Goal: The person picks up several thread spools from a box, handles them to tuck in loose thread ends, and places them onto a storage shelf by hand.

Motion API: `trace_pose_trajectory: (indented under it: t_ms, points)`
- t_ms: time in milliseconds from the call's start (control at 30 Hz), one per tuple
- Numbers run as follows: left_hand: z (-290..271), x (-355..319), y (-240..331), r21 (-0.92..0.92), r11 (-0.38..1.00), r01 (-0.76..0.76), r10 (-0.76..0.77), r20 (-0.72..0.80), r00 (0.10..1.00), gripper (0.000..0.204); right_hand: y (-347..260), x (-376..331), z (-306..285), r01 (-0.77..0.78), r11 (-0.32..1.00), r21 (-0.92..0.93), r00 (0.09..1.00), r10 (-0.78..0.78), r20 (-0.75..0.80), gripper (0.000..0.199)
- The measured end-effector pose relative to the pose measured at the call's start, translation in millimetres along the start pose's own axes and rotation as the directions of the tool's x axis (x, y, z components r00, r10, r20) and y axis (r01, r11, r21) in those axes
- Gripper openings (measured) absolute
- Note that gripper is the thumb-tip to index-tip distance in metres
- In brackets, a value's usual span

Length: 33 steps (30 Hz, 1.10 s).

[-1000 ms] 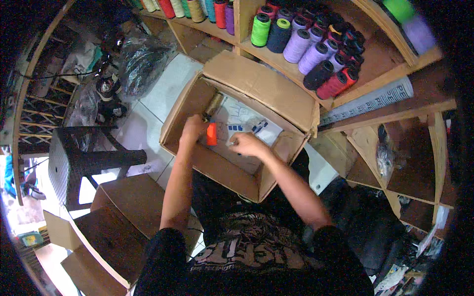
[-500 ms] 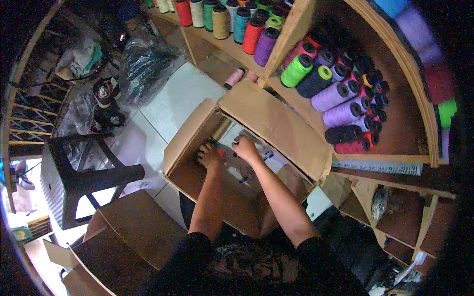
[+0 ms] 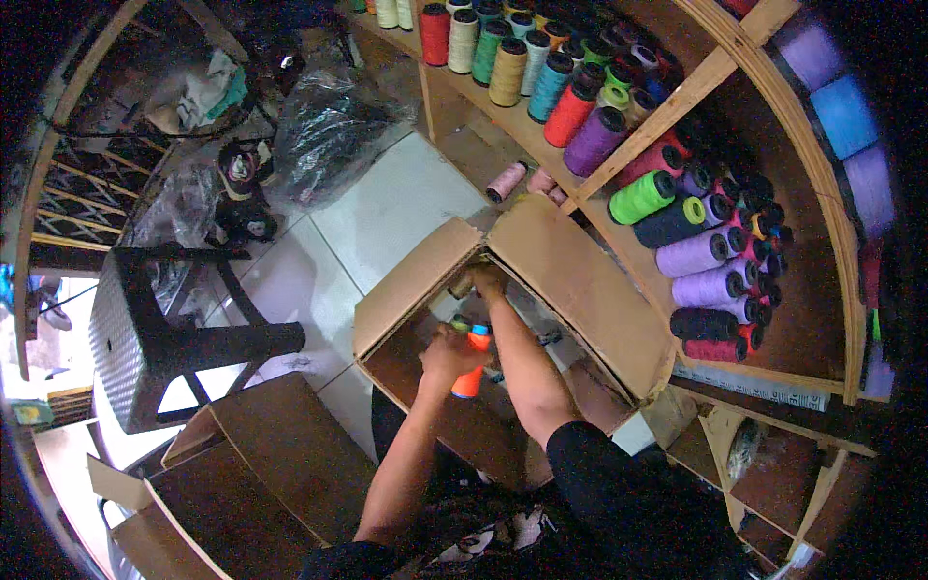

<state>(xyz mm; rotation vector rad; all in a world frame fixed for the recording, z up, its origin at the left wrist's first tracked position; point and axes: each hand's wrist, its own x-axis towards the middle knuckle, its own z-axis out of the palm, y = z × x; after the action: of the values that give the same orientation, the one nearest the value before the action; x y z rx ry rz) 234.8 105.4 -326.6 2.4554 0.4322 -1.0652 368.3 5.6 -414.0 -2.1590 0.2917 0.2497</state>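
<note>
An opened cardboard box (image 3: 416, 290) stands before me, and both my hands reach down into it. My left hand (image 3: 452, 354) is closed round an orange thread spool (image 3: 468, 384) with a blue top, held upright inside the box. Just beyond those fingers a green-topped spool (image 3: 460, 323) shows in part; whether the hand touches it I cannot tell. In the box's far corner my right hand (image 3: 486, 280) has its fingers closed on a tan spool (image 3: 461, 287), mostly hidden by the hand and the box wall.
Wooden shelving (image 3: 667, 121) at the far right holds many coloured spools, including a lime green one (image 3: 642, 197). Pink spools (image 3: 507, 182) lie beyond the box. On the left are a black plastic stool (image 3: 145, 338), clear plastic bags (image 3: 338, 135) and another open box (image 3: 280, 454).
My left hand has lifted an orange spool up from the box's bottom. The right hand has moved into the far corner, onto a tan spool. The whole view has shifted.
</note>
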Motion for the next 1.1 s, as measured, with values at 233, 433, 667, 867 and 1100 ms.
trace_pose_trajectory:
  t_ms: [233,433,667,867,1100]
  points:
    - [-97.3,-113.2,-11.3,-0.938,0.279,-0.208,0.506,-0.04,0.861,0.055,-38.5,-91.6,-110.8,-0.433,0.77,0.468,0.813,0.11,0.572,0.044]
    - [-84.4,-158.4,-41.9,-0.982,-0.191,-0.014,0.692,-0.144,0.708,0.08,-41.1,-213.6,-205.6,-0.572,0.115,0.812,0.803,-0.126,0.583,0.049]
    - [-27.6,-191.7,3.5,-0.938,-0.343,0.059,0.764,-0.242,0.598,0.076,-53.1,-304.5,-258.4,-0.451,-0.143,0.881,0.883,-0.219,0.416,0.062]
    - [12.3,-211.2,40.5,-0.962,-0.229,0.145,0.858,-0.129,0.497,0.073,-30.3,-357.8,-311.0,-0.383,-0.209,0.9,0.856,-0.447,0.261,0.066]
    - [23.2,-223.9,77.4,-0.981,-0.094,0.172,0.901,-0.01,0.433,0.072,-15.4,-413.7,-371.7,-0.046,-0.081,0.996,0.975,-0.219,0.027,0.055]
